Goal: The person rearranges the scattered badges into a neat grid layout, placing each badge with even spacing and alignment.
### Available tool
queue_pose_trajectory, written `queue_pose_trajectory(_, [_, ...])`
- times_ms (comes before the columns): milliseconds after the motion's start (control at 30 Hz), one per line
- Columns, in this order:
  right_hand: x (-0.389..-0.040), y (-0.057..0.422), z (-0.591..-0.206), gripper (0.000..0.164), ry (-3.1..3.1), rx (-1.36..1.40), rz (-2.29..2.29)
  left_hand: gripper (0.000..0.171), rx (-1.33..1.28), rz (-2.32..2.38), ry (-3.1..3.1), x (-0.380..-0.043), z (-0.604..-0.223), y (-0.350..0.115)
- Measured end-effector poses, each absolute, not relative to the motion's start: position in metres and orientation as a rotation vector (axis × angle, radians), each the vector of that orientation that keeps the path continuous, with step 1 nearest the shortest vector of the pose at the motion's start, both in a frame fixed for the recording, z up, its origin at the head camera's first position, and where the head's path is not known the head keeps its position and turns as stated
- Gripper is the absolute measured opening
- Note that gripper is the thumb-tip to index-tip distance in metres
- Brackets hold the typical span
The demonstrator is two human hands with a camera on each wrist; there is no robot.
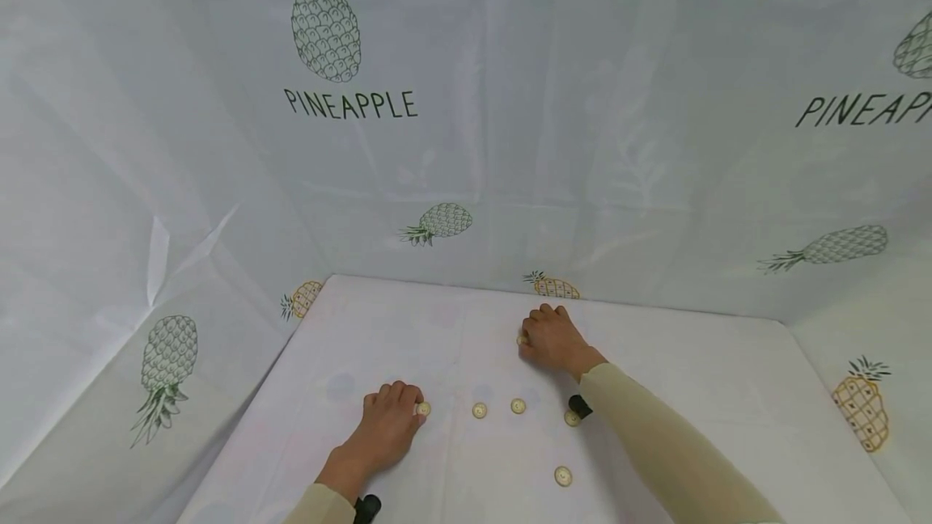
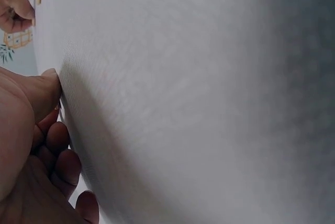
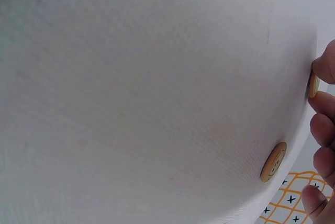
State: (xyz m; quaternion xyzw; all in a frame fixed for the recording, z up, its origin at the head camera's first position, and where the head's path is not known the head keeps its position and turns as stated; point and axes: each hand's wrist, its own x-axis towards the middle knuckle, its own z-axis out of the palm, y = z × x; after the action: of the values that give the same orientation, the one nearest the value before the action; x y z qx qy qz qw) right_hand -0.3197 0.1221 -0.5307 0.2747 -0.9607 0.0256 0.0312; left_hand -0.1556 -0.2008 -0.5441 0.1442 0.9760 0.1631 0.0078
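Note:
Several round wooden buttons lie on the white-covered table. In the head view my left hand [image 1: 389, 425], fingers curled, pinches one button [image 1: 425, 408] at the table surface. The left wrist view shows that thumb [image 2: 48, 85] low against the cloth, the button hidden there. Farther back, my right hand [image 1: 552, 338] pinches another button [image 1: 522, 340] by its edges. The right wrist view shows this button [image 3: 314, 85] standing on edge between thumb and forefinger. Beside it a tilted-looking button [image 3: 274, 162] with small holes appears below the fingers.
Between the hands lie two buttons, one left [image 1: 479, 410] and one right [image 1: 518, 406]. Another button [image 1: 572, 418] is partly covered by the right wrist camera [image 1: 580, 406]; one more [image 1: 563, 476] lies nearer. Pineapple-printed sheeting [image 1: 510, 144] rises behind the table [image 1: 699, 411].

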Motion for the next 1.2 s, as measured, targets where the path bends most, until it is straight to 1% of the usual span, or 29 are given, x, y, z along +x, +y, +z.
queue_pose_trajectory(133, [-0.315,0.127,-0.53,0.019,-2.958,0.844,0.073,0.019,0.447,0.522,3.036,-0.154,-0.543,-0.197])
queue_pose_trajectory(367, [-0.303,0.147,-0.52,0.03,-2.924,0.839,0.089,0.021,0.453,0.543,3.024,-0.154,-0.545,-0.192])
queue_pose_trajectory(433, [-0.299,0.157,-0.516,0.03,-2.885,0.846,0.076,0.021,0.447,0.549,3.03,-0.155,-0.548,-0.192])
queue_pose_trajectory(567, [-0.287,0.18,-0.509,0.024,-2.772,0.859,0.065,0.022,0.442,0.566,3.057,-0.157,-0.554,-0.194])
queue_pose_trajectory(700, [-0.271,0.203,-0.506,0.019,-2.659,0.849,0.052,0.023,0.444,0.601,3.088,-0.156,-0.554,-0.197])
queue_pose_trajectory(900, [-0.244,0.243,-0.511,0.019,-2.679,0.744,0.043,0.023,0.467,0.609,3.096,-0.153,-0.549,-0.199])
queue_pose_trajectory(1200, [-0.192,0.293,-0.519,0.021,-2.641,0.672,0.08,0.02,0.334,0.611,2.994,-0.154,-0.541,-0.197])
